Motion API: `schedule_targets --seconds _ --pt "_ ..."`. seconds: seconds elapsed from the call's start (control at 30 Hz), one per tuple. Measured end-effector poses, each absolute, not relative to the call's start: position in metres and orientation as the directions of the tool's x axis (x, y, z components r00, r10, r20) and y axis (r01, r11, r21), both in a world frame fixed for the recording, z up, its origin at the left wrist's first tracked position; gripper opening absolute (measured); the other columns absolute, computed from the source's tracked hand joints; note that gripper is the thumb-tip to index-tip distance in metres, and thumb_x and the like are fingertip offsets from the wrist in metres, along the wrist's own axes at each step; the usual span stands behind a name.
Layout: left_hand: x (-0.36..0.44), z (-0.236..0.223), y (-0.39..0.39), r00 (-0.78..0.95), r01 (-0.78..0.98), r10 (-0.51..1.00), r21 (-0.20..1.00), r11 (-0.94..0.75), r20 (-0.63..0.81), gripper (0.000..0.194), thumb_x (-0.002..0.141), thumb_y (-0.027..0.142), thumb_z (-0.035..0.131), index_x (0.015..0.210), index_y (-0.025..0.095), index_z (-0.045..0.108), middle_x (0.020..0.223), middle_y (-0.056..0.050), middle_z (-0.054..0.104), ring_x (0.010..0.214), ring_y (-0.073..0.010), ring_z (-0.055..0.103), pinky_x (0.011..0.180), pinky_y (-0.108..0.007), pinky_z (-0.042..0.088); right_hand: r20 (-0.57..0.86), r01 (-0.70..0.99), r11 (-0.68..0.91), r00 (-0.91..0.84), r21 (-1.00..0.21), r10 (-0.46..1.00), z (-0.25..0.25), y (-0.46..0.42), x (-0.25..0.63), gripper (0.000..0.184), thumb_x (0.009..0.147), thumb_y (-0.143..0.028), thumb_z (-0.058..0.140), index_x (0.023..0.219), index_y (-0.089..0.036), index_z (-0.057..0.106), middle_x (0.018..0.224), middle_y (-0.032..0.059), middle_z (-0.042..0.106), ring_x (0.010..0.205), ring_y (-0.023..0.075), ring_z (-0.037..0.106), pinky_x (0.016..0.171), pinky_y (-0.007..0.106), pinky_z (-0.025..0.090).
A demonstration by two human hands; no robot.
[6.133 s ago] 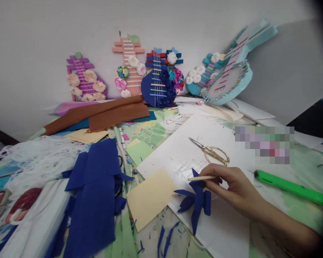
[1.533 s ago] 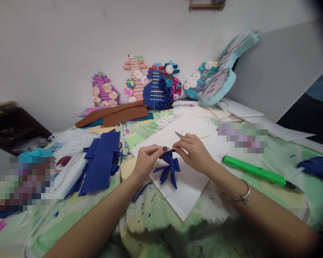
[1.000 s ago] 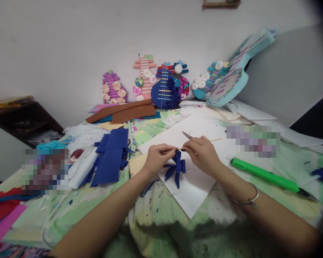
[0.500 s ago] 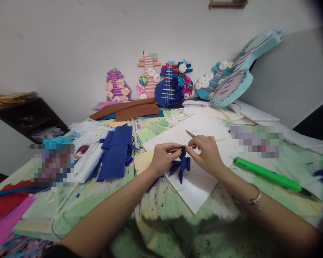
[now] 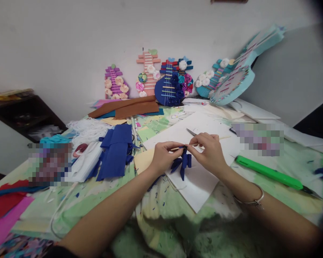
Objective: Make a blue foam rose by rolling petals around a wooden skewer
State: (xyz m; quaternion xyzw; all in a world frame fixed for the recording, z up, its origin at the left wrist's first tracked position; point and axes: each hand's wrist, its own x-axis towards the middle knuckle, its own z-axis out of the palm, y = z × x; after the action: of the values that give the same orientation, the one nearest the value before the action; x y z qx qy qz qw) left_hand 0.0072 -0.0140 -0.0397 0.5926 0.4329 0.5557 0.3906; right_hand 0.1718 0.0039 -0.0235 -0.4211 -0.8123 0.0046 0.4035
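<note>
1. Okay, nearest first: the folded blue piece (image 5: 185, 160) hangs over the near left side of the white sheet (image 5: 197, 195), around mid-worktop (image 5: 161, 218) and toward our near edge. Its loose strips could crease or get caught if we drop our hands and press them into the sheet.
2. Grip: our left hand (image 5: 163, 157) and right hand (image 5: 208, 152) are both pinched on the thin stick (image 5: 222, 138), fingertips practically together by the gathered top of the blue. Uneven twisting might make that top slip or unwind. Our fingers hide the join, so we can't tell how tight it is.
3. Our right forearm lies beside the green cutter (image 5: 269, 173), so a careless swing could knock it.
4. Farther back, metal scissor blades (image 5: 191, 132) poke out behind our right hand. Pushing our knuckles away could mean a nick.
5. Direction: the blue strips point down toward our near edge, fanning a bit left. The piece's long axis runs roughly near-to-far.
6. The stick lies mostly crosswise, its bare end aiming right and slightly toward the far edge.
</note>
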Motion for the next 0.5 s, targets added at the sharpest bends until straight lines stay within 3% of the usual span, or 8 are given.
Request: schedule_targets --seconds 0.27,0.5 --pt "0.0063 -0.0384 -0.0144 -0.028 0.16 0.93 0.92 -0.358 0.367 0.016 0.067 0.018 0.068 0.081 0.015 0.075 0.081 -0.006 0.075 0.075 -0.0209 0.07 0.072 -0.031 0.058 0.577 0.71 0.626 -0.376 -0.323 0.725 -0.0255 0.0069 0.1722 0.025 0.084 -0.033 0.054 0.065 -0.018 0.059 0.066 0.0009 0.06 0.073 0.0169 0.053 0.071 0.033 0.023" --pt "0.0077 -0.0378 -0.0142 -0.031 0.198 0.925 0.91 -0.365 0.378 0.015 0.065 0.014 0.067 0.078 0.014 0.074 0.077 -0.006 0.075 0.074 -0.0191 0.069 0.07 -0.029 0.057 0.584 0.704 0.617 -0.35 -0.352 0.732 -0.0224 0.0037 0.1723 0.021 0.083 -0.031 0.056 0.068 -0.018 0.059 0.069 0.0 0.058 0.075 0.0165 0.052 0.073 0.034 0.023"
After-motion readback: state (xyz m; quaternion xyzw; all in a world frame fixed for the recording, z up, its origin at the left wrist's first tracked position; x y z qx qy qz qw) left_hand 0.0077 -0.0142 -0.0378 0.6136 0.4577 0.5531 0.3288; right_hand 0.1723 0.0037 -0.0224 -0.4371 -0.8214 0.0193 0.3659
